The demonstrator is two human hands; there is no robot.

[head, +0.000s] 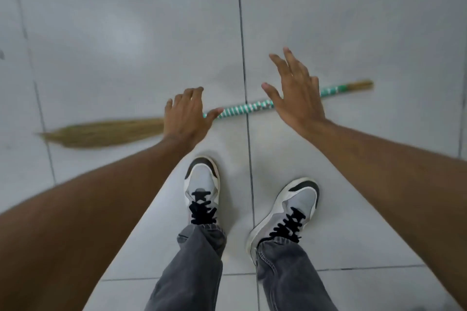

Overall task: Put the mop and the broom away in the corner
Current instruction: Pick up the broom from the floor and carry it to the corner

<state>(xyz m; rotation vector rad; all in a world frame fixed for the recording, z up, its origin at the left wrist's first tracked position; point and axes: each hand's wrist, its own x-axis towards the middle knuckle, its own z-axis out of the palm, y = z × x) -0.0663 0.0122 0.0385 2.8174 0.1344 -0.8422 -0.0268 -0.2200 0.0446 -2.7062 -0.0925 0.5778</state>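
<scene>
A grass broom (242, 108) lies flat on the grey tiled floor, its straw head at the left and its handle, wrapped in green and white bands, running to the right. My left hand (185, 118) hovers over the spot where the straw meets the handle, fingers curled and apart, holding nothing. My right hand (295, 96) is spread wide above the middle of the handle, also empty. No mop is in view.
My two feet in grey and white sneakers (202, 192) stand just in front of the broom on large grey floor tiles (126, 33). A dark grout line runs away from me between the hands.
</scene>
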